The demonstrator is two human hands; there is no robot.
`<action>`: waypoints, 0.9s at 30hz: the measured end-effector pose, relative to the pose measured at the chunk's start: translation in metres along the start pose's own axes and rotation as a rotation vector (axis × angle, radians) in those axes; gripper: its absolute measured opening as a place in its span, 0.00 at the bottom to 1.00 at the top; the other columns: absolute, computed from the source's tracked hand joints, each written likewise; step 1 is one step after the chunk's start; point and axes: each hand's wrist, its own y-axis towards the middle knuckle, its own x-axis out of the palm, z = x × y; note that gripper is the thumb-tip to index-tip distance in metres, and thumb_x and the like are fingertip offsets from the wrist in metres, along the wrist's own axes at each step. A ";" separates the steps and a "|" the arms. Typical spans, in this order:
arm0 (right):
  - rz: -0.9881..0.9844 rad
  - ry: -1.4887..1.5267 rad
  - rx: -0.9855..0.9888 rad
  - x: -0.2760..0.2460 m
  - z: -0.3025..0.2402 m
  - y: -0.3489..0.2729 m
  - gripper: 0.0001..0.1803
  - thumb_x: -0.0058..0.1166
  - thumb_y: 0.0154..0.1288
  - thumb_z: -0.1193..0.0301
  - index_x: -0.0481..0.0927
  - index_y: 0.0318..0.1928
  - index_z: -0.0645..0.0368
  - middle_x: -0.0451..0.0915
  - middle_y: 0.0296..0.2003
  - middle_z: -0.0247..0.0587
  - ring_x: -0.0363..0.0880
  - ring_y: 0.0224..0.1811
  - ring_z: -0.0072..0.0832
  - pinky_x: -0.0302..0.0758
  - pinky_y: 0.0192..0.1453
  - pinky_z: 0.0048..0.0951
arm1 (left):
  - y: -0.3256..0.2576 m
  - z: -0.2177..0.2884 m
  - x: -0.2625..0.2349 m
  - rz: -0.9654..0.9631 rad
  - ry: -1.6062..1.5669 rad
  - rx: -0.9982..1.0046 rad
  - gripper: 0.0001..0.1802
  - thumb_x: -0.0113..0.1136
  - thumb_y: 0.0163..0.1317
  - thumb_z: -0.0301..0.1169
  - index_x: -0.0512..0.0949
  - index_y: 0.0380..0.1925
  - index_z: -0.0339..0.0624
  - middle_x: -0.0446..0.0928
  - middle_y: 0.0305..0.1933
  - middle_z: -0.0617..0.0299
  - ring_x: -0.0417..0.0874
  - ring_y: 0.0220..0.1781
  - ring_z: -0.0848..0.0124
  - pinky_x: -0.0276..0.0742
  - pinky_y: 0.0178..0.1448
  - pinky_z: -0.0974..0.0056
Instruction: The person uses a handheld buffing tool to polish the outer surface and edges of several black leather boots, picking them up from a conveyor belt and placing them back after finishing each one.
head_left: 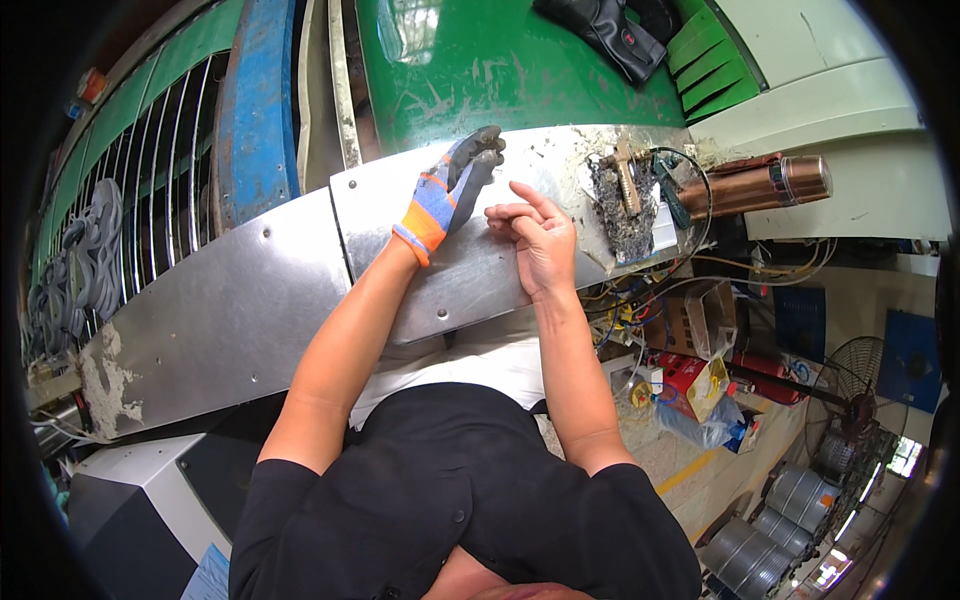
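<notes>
My left hand (pixel 452 190) wears a work glove, blue and orange on the back with dark grey palm and fingers. Its fingers are loosely bent, and I see nothing held in them. Close on its right is my bare right hand (pixel 540 235), palm turned partly up. The index finger reaches out toward the glove while the other fingers curl loosely, also holding nothing visible. A small gap separates the hands. Both are over a scuffed metal worktop (pixel 400 290).
At the worktop's right end a brush-like tool (pixel 628 185) lies on a dark, dirty pad beside a copper-coloured flask (pixel 770 185). Black gloves (pixel 615 35) rest on a green panel (pixel 480 70). Grey slippers (pixel 95 250) hang on metal bars at left. A fan (pixel 860 390) stands far right.
</notes>
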 end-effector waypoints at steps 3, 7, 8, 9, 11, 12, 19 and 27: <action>0.017 0.008 -0.002 0.008 -0.006 -0.002 0.25 0.56 0.62 0.83 0.69 0.60 0.75 0.83 0.43 0.54 0.85 0.45 0.40 0.83 0.51 0.35 | 0.001 0.000 -0.001 0.001 -0.003 -0.004 0.21 0.50 0.73 0.32 0.70 0.62 0.35 0.80 0.54 0.53 0.82 0.53 0.68 0.78 0.55 0.64; 0.047 -0.029 0.018 0.011 -0.006 0.000 0.26 0.56 0.62 0.84 0.68 0.61 0.74 0.83 0.43 0.54 0.85 0.45 0.39 0.84 0.50 0.35 | 0.002 -0.003 0.000 0.003 -0.022 -0.008 0.21 0.50 0.73 0.33 0.70 0.62 0.36 0.80 0.54 0.54 0.82 0.53 0.68 0.78 0.55 0.64; 0.050 -0.026 0.012 0.010 -0.005 0.000 0.26 0.55 0.62 0.84 0.68 0.61 0.74 0.83 0.43 0.53 0.85 0.45 0.39 0.84 0.51 0.35 | 0.003 -0.004 0.000 0.001 -0.032 -0.008 0.21 0.50 0.73 0.33 0.70 0.62 0.36 0.80 0.54 0.54 0.82 0.53 0.68 0.78 0.55 0.64; 0.052 -0.023 0.006 0.009 -0.003 0.000 0.26 0.55 0.62 0.85 0.67 0.61 0.74 0.83 0.43 0.53 0.85 0.45 0.39 0.84 0.51 0.35 | 0.002 -0.005 0.000 0.002 -0.030 -0.017 0.20 0.50 0.73 0.33 0.70 0.62 0.36 0.80 0.54 0.54 0.82 0.53 0.68 0.78 0.55 0.64; 0.048 -0.021 0.001 0.005 0.000 0.000 0.25 0.54 0.62 0.85 0.68 0.61 0.74 0.84 0.43 0.53 0.85 0.45 0.39 0.84 0.51 0.35 | 0.002 -0.004 0.000 0.002 -0.026 -0.033 0.20 0.49 0.73 0.33 0.70 0.62 0.36 0.80 0.54 0.54 0.82 0.53 0.68 0.78 0.55 0.64; 0.041 -0.023 0.001 0.002 0.000 0.000 0.25 0.54 0.62 0.86 0.68 0.61 0.74 0.84 0.43 0.53 0.85 0.45 0.39 0.84 0.52 0.35 | 0.002 -0.002 0.001 0.004 -0.028 -0.029 0.20 0.49 0.73 0.33 0.70 0.62 0.36 0.80 0.54 0.54 0.82 0.53 0.68 0.78 0.55 0.64; 0.065 0.024 0.000 0.012 -0.007 0.000 0.26 0.56 0.60 0.86 0.69 0.60 0.76 0.84 0.44 0.54 0.85 0.47 0.37 0.80 0.54 0.32 | 0.003 -0.003 -0.001 -0.007 -0.012 -0.008 0.20 0.49 0.73 0.33 0.70 0.61 0.36 0.80 0.54 0.53 0.82 0.54 0.68 0.77 0.56 0.65; 0.064 -0.021 0.029 0.003 0.000 0.001 0.23 0.55 0.60 0.87 0.74 0.57 0.73 0.84 0.42 0.53 0.84 0.47 0.37 0.81 0.52 0.30 | 0.001 0.000 -0.001 -0.003 0.008 -0.008 0.21 0.49 0.73 0.33 0.70 0.62 0.36 0.80 0.54 0.53 0.82 0.53 0.68 0.78 0.54 0.65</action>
